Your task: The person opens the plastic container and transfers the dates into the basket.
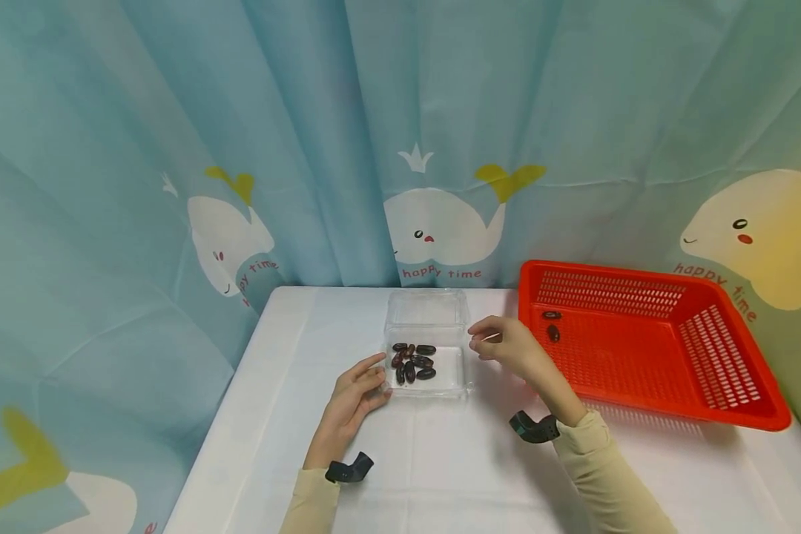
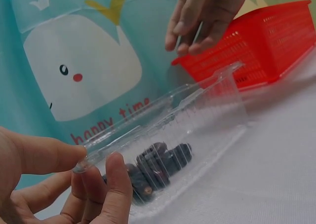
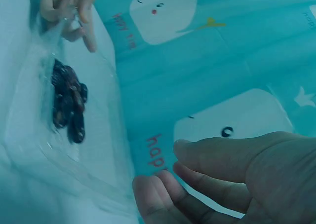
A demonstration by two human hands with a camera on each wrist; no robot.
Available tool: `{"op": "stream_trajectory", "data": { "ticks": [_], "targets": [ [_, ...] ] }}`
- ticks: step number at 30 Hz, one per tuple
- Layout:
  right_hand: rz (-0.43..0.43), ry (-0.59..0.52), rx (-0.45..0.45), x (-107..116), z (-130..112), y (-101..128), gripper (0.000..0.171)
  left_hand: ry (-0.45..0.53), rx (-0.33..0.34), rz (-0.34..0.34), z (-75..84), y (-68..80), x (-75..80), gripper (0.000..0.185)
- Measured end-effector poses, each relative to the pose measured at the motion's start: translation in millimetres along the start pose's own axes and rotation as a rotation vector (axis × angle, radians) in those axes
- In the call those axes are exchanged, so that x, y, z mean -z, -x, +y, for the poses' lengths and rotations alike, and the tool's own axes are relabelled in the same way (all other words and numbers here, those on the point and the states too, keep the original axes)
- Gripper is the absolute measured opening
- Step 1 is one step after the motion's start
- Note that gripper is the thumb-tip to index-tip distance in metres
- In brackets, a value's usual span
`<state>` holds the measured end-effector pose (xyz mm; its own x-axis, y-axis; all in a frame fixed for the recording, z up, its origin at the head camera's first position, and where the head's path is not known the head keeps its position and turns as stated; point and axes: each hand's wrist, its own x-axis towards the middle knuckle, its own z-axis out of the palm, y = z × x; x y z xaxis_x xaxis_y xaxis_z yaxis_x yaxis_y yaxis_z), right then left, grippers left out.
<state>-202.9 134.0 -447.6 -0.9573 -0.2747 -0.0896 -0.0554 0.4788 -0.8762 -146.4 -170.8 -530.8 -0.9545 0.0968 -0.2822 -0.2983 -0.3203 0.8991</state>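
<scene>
A clear plastic clamshell box (image 1: 428, 320) lies open on the white table, with several dark oval fruits (image 1: 414, 361) in its tray. My left hand (image 1: 382, 377) pinches the tray's near-left rim between thumb and fingers; the left wrist view shows that pinch (image 2: 96, 162) close up, with the fruits (image 2: 160, 166) behind the clear wall. My right hand (image 1: 479, 340) hovers just right of the box with fingers loosely bent and nothing in them. It shows again in the left wrist view (image 2: 190, 36) and the right wrist view (image 3: 163, 167), where the fruits (image 3: 69, 105) also appear.
A red slotted basket (image 1: 707, 356) stands to the right of the box, with two dark fruits (image 1: 552, 325) in its near-left corner. The table (image 1: 440, 460) has a white cloth. A blue whale-print curtain (image 1: 440, 148) closes off the back and sides.
</scene>
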Motion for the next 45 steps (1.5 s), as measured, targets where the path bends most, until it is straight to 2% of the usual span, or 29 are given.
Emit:
{"op": "stream_trajectory", "data": {
  "ticks": [9, 12, 25, 33, 35, 40, 45],
  "targets": [
    [-0.037, -0.065, 0.021, -31.2, 5.3, -11.2, 0.033, 0.006, 0.012, 0.026, 0.5, 1.9, 0.3, 0.050],
    [-0.042, -0.051, 0.013, -40.7, 5.4, -12.5, 0.036, -0.002, 0.014, 0.026, -0.3, 1.3, 0.0, 0.051],
    [-0.031, 0.266, -0.036, -78.4, -2.9, -27.7, 0.048, -0.016, -0.002, 0.032, 0.0, 0.5, -0.4, 0.051],
    [-0.050, 0.340, -0.107, -89.1, -3.4, -28.0, 0.057, -0.022, 0.011, 0.030, -4.3, 1.8, -1.2, 0.050],
    [-0.052, 0.350, -0.101, -90.9, -3.6, -29.8, 0.054, -0.022, 0.006, 0.027, -4.4, 1.8, -1.2, 0.050],
    [-0.031, 0.332, -0.095, -97.8, 0.1, -36.6, 0.034, -0.025, 0.004, 0.015, -4.2, 1.3, -0.7, 0.051],
    [0.001, 0.303, -0.089, -103.2, 3.7, -38.7, 0.039, 0.002, 0.010, 0.027, -3.8, 1.0, -1.1, 0.050]
  ]
}}
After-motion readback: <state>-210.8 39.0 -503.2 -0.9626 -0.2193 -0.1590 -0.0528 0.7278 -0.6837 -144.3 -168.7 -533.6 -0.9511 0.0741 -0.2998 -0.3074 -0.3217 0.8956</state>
